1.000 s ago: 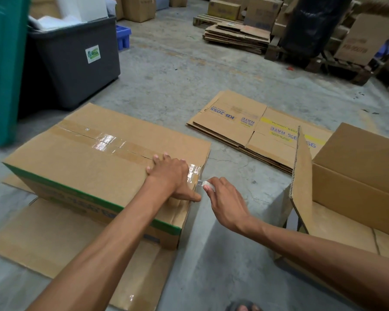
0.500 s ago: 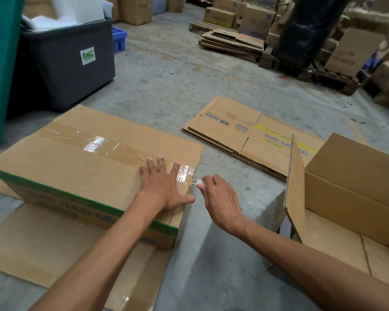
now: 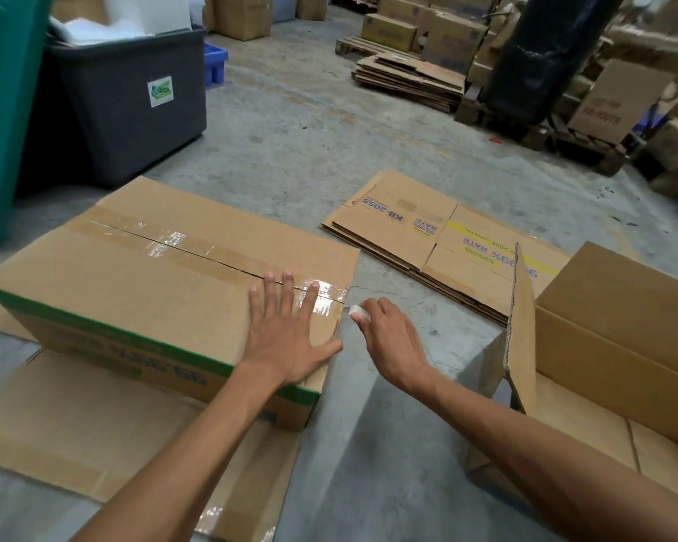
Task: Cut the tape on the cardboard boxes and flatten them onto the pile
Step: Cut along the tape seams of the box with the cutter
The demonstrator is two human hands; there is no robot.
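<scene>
A closed cardboard box [image 3: 134,275] with a green stripe lies on the floor, its top seam covered by clear tape [image 3: 212,252]. My left hand [image 3: 286,330] presses flat on the box top near its right end, fingers spread. Just right of that end, my right hand [image 3: 388,338] pinches a small pale cutter [image 3: 355,310] whose tip meets the tape at the box edge. The blade is too small to make out. A pile of flattened boxes [image 3: 427,244] lies on the floor beyond.
An open box [image 3: 611,338] with a raised flap [image 3: 521,326] stands at right. Flat cardboard [image 3: 75,432] lies under the taped box. A grey bin [image 3: 134,103] and green container [image 3: 4,111] stand at left. Pallets with stacked cardboard [image 3: 408,76] sit at the back.
My left hand has opened from a curled grip on the box corner to a flat palm on top. My right hand has lifted the cutter up to the tape at the edge.
</scene>
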